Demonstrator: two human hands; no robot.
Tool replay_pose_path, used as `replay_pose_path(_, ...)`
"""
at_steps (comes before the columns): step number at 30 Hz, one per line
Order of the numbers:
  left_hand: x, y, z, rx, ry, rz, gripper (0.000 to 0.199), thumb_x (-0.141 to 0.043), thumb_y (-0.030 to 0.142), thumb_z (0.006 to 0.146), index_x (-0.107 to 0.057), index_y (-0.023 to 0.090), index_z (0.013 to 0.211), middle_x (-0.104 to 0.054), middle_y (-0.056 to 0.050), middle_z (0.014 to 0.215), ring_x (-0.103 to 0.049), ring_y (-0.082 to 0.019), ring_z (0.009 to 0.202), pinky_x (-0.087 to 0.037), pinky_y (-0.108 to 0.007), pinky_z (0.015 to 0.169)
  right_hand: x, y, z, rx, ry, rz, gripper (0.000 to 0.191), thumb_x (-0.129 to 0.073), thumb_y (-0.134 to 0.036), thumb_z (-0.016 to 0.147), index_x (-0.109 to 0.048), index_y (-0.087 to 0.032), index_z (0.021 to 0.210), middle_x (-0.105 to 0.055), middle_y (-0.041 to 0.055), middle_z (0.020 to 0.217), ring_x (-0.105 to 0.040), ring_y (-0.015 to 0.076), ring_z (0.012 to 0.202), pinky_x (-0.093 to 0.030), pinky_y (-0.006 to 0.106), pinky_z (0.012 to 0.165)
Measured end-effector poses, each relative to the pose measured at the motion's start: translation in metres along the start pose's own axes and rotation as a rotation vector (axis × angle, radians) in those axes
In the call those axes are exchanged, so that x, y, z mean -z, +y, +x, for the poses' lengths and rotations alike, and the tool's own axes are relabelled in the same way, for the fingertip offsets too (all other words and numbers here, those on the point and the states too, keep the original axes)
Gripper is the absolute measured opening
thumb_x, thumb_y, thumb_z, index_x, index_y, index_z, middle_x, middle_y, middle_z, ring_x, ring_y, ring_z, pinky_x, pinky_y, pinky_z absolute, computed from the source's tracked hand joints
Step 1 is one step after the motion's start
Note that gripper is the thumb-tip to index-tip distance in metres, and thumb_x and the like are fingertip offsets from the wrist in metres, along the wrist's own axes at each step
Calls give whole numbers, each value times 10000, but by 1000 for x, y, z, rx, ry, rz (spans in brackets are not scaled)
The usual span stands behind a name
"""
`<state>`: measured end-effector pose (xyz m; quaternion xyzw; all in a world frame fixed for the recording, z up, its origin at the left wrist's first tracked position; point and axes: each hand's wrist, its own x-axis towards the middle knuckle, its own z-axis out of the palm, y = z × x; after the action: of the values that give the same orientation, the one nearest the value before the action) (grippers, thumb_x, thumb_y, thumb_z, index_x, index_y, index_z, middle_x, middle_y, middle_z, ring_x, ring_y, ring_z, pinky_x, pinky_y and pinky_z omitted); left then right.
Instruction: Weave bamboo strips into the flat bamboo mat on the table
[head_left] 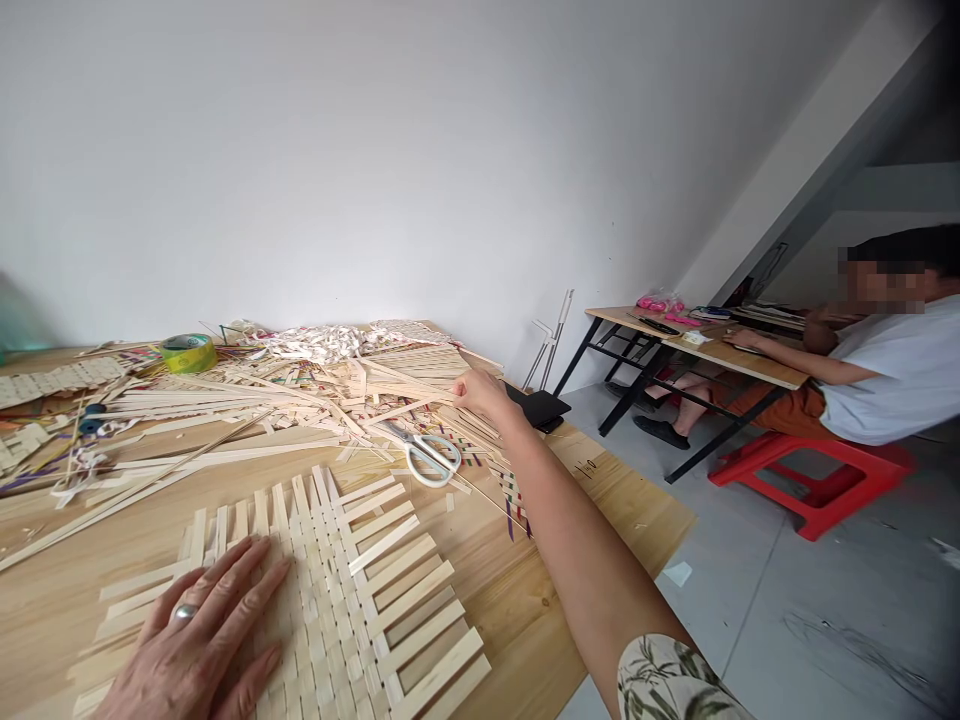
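A mat of pale, flat wooden strips (pixel 319 580), loosely woven with free ends sticking out, lies on the table in front of me. My left hand (pixel 202 620), a ring on one finger, rests on its left part with the fingers stretched out flat. Farther off, my right hand (pixel 480 392) reaches into the pile of loose strips (pixel 409 365). Its fingers are closed in a pinch on the end of a pale strip (pixel 412 388). White-handled scissors (pixel 431 458) lie between the mat and the pile.
A roll of yellow-green tape (pixel 187 353) stands among scraps at the back left. Beyond my right hand is a flat black object (pixel 541 408) near the table edge. To the right, a person (pixel 885 350) sits on a red stool (pixel 814 475) at another table (pixel 757 362).
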<state>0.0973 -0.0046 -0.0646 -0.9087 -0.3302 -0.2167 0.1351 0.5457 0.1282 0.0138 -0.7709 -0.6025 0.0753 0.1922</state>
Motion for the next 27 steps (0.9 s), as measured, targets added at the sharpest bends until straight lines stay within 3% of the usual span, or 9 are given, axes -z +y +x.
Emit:
replay_pose_path(3,0,-2,0,-40,11,22,615,-405,448,965,-285,322,1555,-477,-6,1522,-480,-295,1362,-447,-437,1045,8,5,0,20,-23,71,239,-686,-370,846,-669,-137,794,-660,18,772,-607,151,747,-483,301,733)
replay_pose_path(7,-2,-5,0,-30,19,9,606,-414,438,964,-300,327,1549,-473,3,1525,-472,-291,1369,-437,-433,1052,36,15,-1,85,-71,236,263,-664,-395,772,-694,-141,711,-643,4,656,-585,158,706,-442,246,657)
replay_pose_path(11,-5,-9,-1,-101,48,44,627,-496,453,931,-366,304,1526,-498,-12,1506,-522,-293,1321,-474,-400,1001,49,8,-12,186,-132,449,389,-561,-491,819,-696,-132,879,-679,49,762,-594,141,683,-460,236,644)
replay_pose_path(15,-1,-5,0,-31,16,55,596,-504,461,945,-385,321,1511,-493,-20,1510,-507,-298,1330,-449,-429,1039,36,-26,-30,339,-284,599,432,-584,-539,826,-678,-123,895,-647,51,757,-553,117,623,-463,237,609)
replay_pose_path(21,24,15,7,19,-116,-70,543,-502,360,971,-403,255,1494,-501,-75,1497,-467,-293,1362,-428,-476,1096,8,-102,-64,517,-475,717,370,-588,-485,891,-681,-129,922,-594,8,719,-506,88,591,-397,207,542)
replay_pose_path(24,33,25,8,43,-160,-136,533,-507,313,968,-408,235,1486,-496,-89,1494,-439,-295,1380,-418,-486,1113,-6,-135,-87,636,-620,632,300,-577,-368,925,-702,-123,1045,-663,33,787,-576,107,663,-446,221,615)
replay_pose_path(27,36,32,6,68,-158,-205,497,-511,272,954,-450,229,1446,-516,-96,1466,-436,-297,1379,-404,-495,1126,-22,-158,-109,710,-600,410,276,-535,-255,948,-710,-139,1126,-712,40,809,-619,126,684,-426,230,607)
